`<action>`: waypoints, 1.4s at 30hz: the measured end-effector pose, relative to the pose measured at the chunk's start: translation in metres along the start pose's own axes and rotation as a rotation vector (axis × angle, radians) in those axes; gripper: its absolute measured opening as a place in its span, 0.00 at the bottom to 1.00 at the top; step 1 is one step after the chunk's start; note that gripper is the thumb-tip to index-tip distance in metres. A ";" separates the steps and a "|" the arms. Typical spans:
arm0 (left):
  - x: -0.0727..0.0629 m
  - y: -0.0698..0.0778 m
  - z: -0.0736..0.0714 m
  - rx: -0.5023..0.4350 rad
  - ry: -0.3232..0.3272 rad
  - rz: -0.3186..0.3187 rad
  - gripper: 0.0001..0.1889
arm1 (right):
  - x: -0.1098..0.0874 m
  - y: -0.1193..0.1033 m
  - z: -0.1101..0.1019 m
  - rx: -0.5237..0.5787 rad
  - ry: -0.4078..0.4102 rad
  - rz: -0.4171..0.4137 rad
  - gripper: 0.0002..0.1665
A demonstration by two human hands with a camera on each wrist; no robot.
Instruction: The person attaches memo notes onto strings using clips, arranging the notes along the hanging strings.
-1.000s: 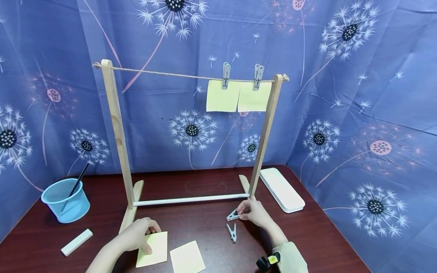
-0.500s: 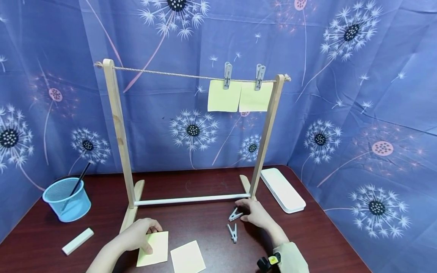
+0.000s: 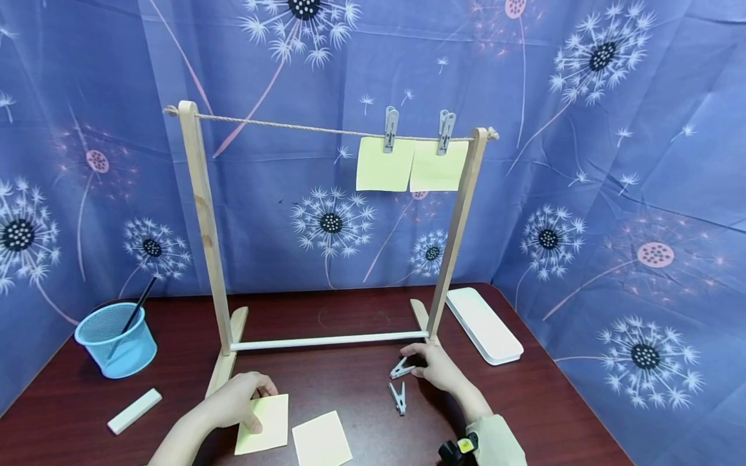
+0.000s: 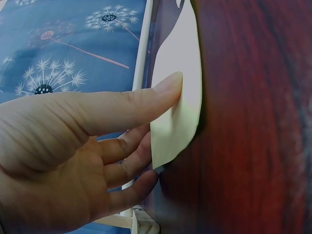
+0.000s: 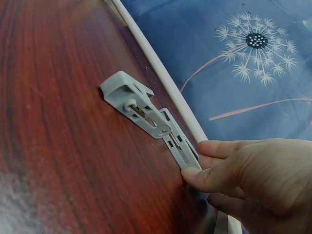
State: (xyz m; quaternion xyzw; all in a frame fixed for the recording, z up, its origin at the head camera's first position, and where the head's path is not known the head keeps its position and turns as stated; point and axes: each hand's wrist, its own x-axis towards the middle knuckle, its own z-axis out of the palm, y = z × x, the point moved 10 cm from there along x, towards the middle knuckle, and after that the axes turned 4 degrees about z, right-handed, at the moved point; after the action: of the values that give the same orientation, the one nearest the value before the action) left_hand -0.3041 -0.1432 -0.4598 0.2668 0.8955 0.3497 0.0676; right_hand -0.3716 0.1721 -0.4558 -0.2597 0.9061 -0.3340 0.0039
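Note:
In the head view my left hand (image 3: 239, 401) pinches a pale yellow sticky note (image 3: 271, 424), thumb on top and fingers at its edge. The left wrist view shows this note (image 4: 183, 63) bowed, standing off the dark table. A second note (image 3: 322, 440) lies just to its right. My right hand (image 3: 434, 367) holds a grey clothespin (image 3: 401, 369) by its handle ends, between thumb and forefinger. Another clothespin (image 3: 399, 398) rests close by on the tabletop; in the right wrist view this clothespin (image 5: 131, 105) stands nearer the camera.
A wooden frame (image 3: 204, 213) carries a rope (image 3: 291, 126), where two clothespins hold two yellow notes (image 3: 384, 165) near the right post. A blue mesh cup (image 3: 119, 349) with a black stick and a white bar (image 3: 134, 411) lie left; a white case (image 3: 484, 327) lies right.
The clothespin at my right hand has shifted slightly, and the fingers have adjusted around its handle ends. My left hand keeps its pinch on the note. The head view has drifted a little.

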 end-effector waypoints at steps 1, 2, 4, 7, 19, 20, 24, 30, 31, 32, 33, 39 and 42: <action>0.000 0.000 0.000 -0.001 -0.001 -0.002 0.26 | 0.000 0.001 0.000 0.010 -0.003 0.001 0.20; 0.000 -0.001 0.000 -0.003 -0.001 -0.005 0.26 | 0.001 0.001 0.000 0.023 -0.007 0.001 0.20; 0.000 -0.001 0.000 -0.008 -0.001 -0.009 0.26 | 0.001 0.002 -0.001 0.054 -0.014 0.005 0.19; 0.000 0.000 0.000 -0.011 0.001 -0.010 0.26 | 0.000 0.006 -0.002 0.102 -0.020 0.026 0.19; 0.000 0.002 -0.001 -0.012 0.003 -0.003 0.26 | 0.000 0.004 -0.017 0.361 0.098 0.118 0.26; 0.000 0.002 -0.001 -0.015 0.003 -0.001 0.26 | 0.000 0.005 -0.018 0.384 0.117 0.117 0.26; 0.000 0.001 0.000 -0.019 0.005 0.013 0.26 | 0.000 0.011 -0.022 0.483 0.188 0.121 0.27; 0.000 0.001 0.001 -0.035 0.008 0.012 0.26 | -0.002 0.009 -0.027 0.612 0.228 0.129 0.27; 0.000 0.000 0.001 -0.042 0.007 0.006 0.26 | -0.002 0.009 -0.027 0.626 0.227 0.131 0.27; 0.000 0.000 0.001 -0.046 0.006 0.000 0.26 | -0.002 0.009 -0.027 0.635 0.230 0.134 0.27; 0.000 -0.001 0.002 -0.051 0.005 -0.006 0.26 | -0.002 0.010 -0.027 0.642 0.232 0.144 0.28; -0.001 -0.003 0.002 -0.043 0.002 -0.033 0.26 | -0.004 0.020 -0.024 0.666 0.262 0.240 0.26; -0.001 -0.003 0.002 -0.035 0.008 -0.033 0.25 | -0.004 0.023 -0.024 0.678 0.278 0.266 0.24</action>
State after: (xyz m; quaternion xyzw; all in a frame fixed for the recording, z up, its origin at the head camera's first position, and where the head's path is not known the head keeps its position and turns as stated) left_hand -0.3038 -0.1444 -0.4630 0.2493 0.8938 0.3653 0.0745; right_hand -0.3830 0.2032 -0.4513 -0.0763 0.7619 -0.6431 0.0101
